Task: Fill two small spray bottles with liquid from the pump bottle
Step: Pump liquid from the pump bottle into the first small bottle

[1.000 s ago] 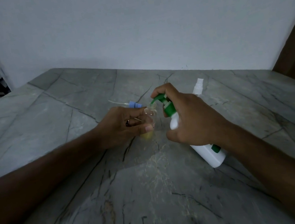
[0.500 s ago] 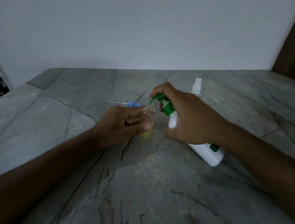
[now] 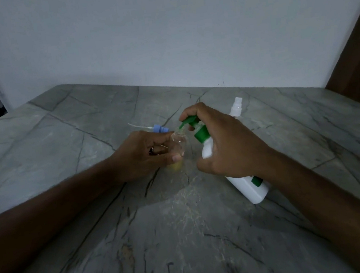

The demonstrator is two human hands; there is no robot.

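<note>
Grey veined stone table (image 3: 63, 150) lies under both my hands. My right hand (image 3: 228, 146) grasps the tilted pump bottle (image 3: 244, 185), forefinger atop its green pump head (image 3: 192, 123), spout aimed leftward into the mouth. My left hand (image 3: 145, 154) grips the clear spray bottle (image 3: 179, 145) upright just beside it to catch the yellowish liquid; the second spray bottle (image 3: 236, 106) waits beyond my right hand.

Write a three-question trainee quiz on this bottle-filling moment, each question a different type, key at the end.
1. True or false: the white pump bottle stands upright on the stone table.
2. Multiple choice: what does the left hand hold? A) the blue spray cap B) the small clear bottle C) nothing
3. Fill in: the green pump nozzle points at the clear bottle's ____.

Key
1. False: the right hand grips it tilted, with its base near the table.
2. B
3. Mouth; a little yellowish liquid shows at the bottle's bottom.
</note>
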